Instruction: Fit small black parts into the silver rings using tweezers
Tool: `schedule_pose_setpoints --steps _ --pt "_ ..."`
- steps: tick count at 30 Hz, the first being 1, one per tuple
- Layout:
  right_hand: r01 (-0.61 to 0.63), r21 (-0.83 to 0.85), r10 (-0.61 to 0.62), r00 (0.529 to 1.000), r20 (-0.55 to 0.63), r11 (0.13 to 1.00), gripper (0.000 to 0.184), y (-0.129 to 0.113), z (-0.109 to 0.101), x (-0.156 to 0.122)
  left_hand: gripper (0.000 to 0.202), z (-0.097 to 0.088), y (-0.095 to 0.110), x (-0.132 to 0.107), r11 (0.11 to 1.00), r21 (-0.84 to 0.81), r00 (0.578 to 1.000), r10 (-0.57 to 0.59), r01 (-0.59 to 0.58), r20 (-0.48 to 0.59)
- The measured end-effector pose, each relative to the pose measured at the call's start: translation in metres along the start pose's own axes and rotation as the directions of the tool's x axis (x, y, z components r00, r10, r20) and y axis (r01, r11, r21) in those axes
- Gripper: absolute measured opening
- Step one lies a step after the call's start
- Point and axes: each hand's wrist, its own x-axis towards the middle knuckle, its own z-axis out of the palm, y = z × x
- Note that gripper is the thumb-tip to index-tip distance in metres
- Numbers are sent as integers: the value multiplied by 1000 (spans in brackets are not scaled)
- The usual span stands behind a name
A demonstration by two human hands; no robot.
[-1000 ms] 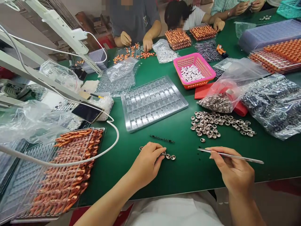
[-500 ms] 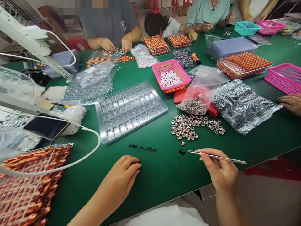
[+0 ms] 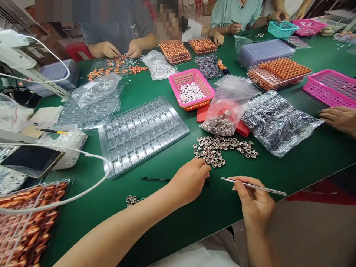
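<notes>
My left hand (image 3: 191, 181) reaches across the table to the near edge of a pile of small silvery ring-shaped parts (image 3: 214, 146). Its fingers are pinched together, with a bit of one ring-shaped part (image 3: 208, 172) showing at the fingertips. Metal tweezers (image 3: 256, 186) lie between the thumb and fingers of my right hand (image 3: 257, 204), tips pointing left. Below the pile, my left hand partly covers small black bits. A thin black strip of parts (image 3: 154, 179) lies partly behind my left forearm, which also covers some of a few ring-shaped parts (image 3: 132, 200).
A clear compartment tray (image 3: 144, 135) lies beyond my left arm. Behind the pile are a bag of ring-shaped parts (image 3: 219, 124), a silvery bag (image 3: 280, 122) and a pink basket (image 3: 191, 89). Orange parts on racks (image 3: 30, 226) stand at left, near a white cable (image 3: 108, 167). Other people work opposite.
My left hand has moved right and forward from the bare table to the lone ring-shaped part by the pile, closing on it. The right hand keeps the tweezers. The view has shifted slightly.
</notes>
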Motion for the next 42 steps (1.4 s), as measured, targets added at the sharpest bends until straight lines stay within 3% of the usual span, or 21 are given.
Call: schedule_pose_setpoints --steps 6,14,21,25,28,33,42 --pt "1 14 -2 998 57 1000 12 4 -3 0 16 1 2 10 998 63 997 -19 14 75" --pt "7 14 -8 999 52 1000 13 6 -4 0 10 1 4 7 993 111 996 -41 32 74" --pt "39 -27 -36 994 101 999 10 2 -6 3 21 -4 1 -36 990 127 998 -61 59 14" --pt "33 -53 -27 993 114 998 12 2 -6 3 29 7 -3 -65 984 175 986 65 -38 -154" --pt "-7 -68 12 996 84 998 17 4 -6 2 33 20 -3 -77 979 194 975 101 -62 -199" --pt "-113 -97 109 993 -45 989 27 12 -2 -1 30 32 -2 -85 987 155 986 61 -37 -155" --pt "-70 -35 65 989 -131 997 26 7 8 -1 29 31 -4 -90 998 33 984 51 -46 -170"
